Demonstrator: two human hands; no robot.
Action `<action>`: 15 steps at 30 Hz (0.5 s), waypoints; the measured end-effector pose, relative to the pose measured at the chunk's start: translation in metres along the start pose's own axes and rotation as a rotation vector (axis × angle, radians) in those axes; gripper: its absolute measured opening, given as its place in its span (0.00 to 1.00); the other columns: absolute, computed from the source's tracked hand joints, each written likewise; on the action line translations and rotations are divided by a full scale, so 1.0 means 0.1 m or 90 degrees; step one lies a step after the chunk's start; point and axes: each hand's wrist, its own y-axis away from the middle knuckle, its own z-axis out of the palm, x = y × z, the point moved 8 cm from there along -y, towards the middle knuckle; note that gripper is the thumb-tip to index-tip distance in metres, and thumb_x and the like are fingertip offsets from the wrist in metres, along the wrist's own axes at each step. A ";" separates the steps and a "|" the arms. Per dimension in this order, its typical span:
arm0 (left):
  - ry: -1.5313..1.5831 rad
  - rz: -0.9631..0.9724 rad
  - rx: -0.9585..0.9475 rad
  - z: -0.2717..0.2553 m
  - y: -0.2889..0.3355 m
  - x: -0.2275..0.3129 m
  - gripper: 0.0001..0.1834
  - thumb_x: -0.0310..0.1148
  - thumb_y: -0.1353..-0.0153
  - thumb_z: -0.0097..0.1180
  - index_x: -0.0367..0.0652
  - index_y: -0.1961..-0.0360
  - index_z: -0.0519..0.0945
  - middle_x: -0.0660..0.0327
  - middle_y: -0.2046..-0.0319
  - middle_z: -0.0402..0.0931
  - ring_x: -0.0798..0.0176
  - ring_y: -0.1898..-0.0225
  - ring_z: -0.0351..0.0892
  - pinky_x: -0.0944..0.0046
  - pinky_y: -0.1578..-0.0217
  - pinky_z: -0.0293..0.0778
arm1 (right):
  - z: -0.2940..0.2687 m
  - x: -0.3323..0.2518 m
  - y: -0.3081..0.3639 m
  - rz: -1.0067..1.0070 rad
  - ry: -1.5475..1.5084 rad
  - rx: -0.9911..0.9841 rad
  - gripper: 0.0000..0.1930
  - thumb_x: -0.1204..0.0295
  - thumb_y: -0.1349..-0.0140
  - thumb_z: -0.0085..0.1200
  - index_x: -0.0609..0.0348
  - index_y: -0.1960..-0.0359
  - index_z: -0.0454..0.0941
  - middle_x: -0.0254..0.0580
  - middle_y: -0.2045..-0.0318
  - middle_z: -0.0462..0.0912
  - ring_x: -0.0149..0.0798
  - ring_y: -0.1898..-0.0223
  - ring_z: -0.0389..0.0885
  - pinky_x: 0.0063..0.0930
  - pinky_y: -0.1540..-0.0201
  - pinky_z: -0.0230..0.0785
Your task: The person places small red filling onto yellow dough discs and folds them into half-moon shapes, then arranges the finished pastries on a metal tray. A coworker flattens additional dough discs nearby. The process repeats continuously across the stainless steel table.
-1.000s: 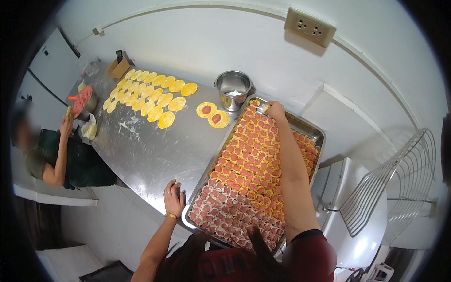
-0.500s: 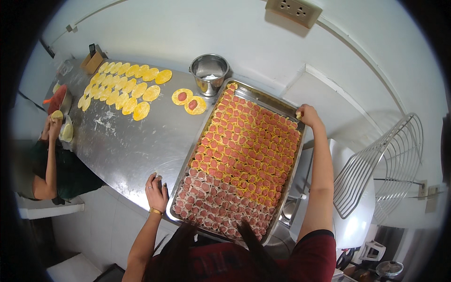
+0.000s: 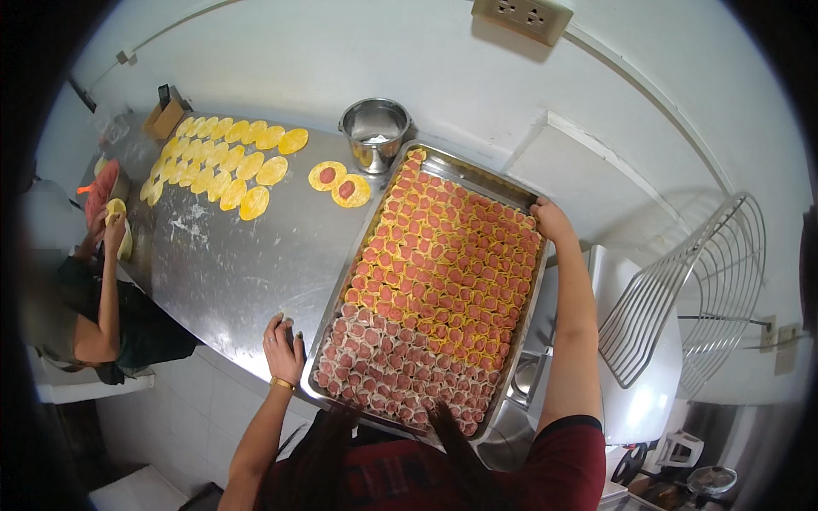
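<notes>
A large metal tray (image 3: 471, 170) is packed with rows of small open-topped dumplings (image 3: 443, 264), pink filling showing in yellow wrappers. Toward me the wrappers turn pale. At the far right corner, my right hand (image 3: 552, 221) is closed, its fingertips down by the end of the farthest full row; whatever they pinch is hidden. My left hand (image 3: 283, 349), fingers apart, lies at the table's front edge beside the tray's left side, holding nothing. Left of the tray's far end, two round yellow wrappers (image 3: 348, 201) each carry a lump of pink filling.
Several rows of plain yellow wrappers (image 3: 230, 155) cover the back of the floured steel table (image 3: 247, 264). A metal pail (image 3: 375, 153) stands by the tray. At far left, a co-worker's hands (image 3: 111, 230) hold a wrapper near a bowl of filling. A wire rack (image 3: 656, 315) stands right.
My right hand has come down and slightly left onto the tray's corner; the pale yellow piece at its fingertips is out of sight. My left hand stays put. The co-worker's hands have shifted right.
</notes>
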 end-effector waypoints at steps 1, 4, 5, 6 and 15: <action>0.000 0.004 0.002 0.00 0.00 0.00 0.17 0.29 0.46 0.52 0.40 0.54 0.69 0.50 0.45 0.63 0.45 0.43 0.61 0.50 0.42 0.57 | 0.03 0.01 0.00 0.011 0.009 -0.020 0.09 0.78 0.51 0.53 0.59 0.67 0.77 0.49 0.60 0.75 0.51 0.56 0.75 0.40 0.53 0.70; 0.004 0.008 0.006 -0.01 0.00 0.01 0.17 0.28 0.47 0.52 0.40 0.54 0.69 0.50 0.45 0.63 0.45 0.43 0.61 0.50 0.43 0.58 | 0.02 -0.02 0.03 0.004 0.043 -0.004 0.09 0.77 0.50 0.53 0.59 0.66 0.76 0.48 0.59 0.75 0.52 0.56 0.75 0.41 0.54 0.70; 0.008 0.009 0.007 -0.02 0.00 0.01 0.18 0.28 0.47 0.53 0.40 0.54 0.69 0.50 0.45 0.63 0.45 0.43 0.61 0.50 0.43 0.58 | 0.02 -0.02 0.04 0.005 0.027 0.002 0.09 0.77 0.51 0.53 0.59 0.65 0.76 0.48 0.58 0.75 0.52 0.55 0.75 0.41 0.54 0.70; 0.008 0.008 0.009 -0.02 0.00 0.01 0.18 0.27 0.47 0.53 0.41 0.54 0.69 0.50 0.45 0.63 0.45 0.43 0.61 0.50 0.43 0.58 | 0.02 -0.02 0.05 0.008 0.017 0.010 0.09 0.76 0.51 0.53 0.59 0.65 0.76 0.48 0.58 0.74 0.52 0.55 0.75 0.41 0.54 0.71; 0.018 -0.021 -0.007 -0.02 -0.01 -0.01 0.19 0.26 0.49 0.53 0.41 0.54 0.69 0.51 0.45 0.63 0.45 0.42 0.61 0.50 0.42 0.58 | 0.06 0.03 0.04 -0.001 0.026 0.041 0.11 0.73 0.50 0.55 0.58 0.64 0.75 0.48 0.57 0.74 0.52 0.54 0.74 0.41 0.53 0.71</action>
